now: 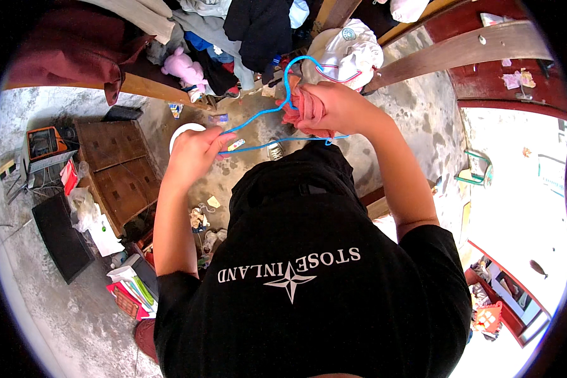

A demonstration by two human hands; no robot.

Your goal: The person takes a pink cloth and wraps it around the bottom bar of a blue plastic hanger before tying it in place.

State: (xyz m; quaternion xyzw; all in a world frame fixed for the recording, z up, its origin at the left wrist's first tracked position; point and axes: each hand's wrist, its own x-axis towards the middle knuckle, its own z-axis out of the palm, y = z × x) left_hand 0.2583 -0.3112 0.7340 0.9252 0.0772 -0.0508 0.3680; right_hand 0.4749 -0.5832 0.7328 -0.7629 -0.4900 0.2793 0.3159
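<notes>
Left grip (pixel 191 156) pinches slender, looping blue cord (pixel 261 113).

A grey, damp-blotched concrete floor (pixel 416 123) spreads through the room. On the left, a brown wooden chest with panelled fronts (pixel 116 167) stands near a scuffed, grey-white plaster wall (pixel 47 296). At the top, a straight brown wooden rail (pixel 160 89) borders heaped clothes (pixel 201 25), and a broad, curved-looking brown wooden beam (pixel 453 53) crosses toward a dark-red flat panel (pixel 485 79). Strong white light floods the right side, around a green-framed chair (pixel 488 165); the glare-washed, red-edged furniture (pixel 515 324) below may be a cabinet.
</notes>
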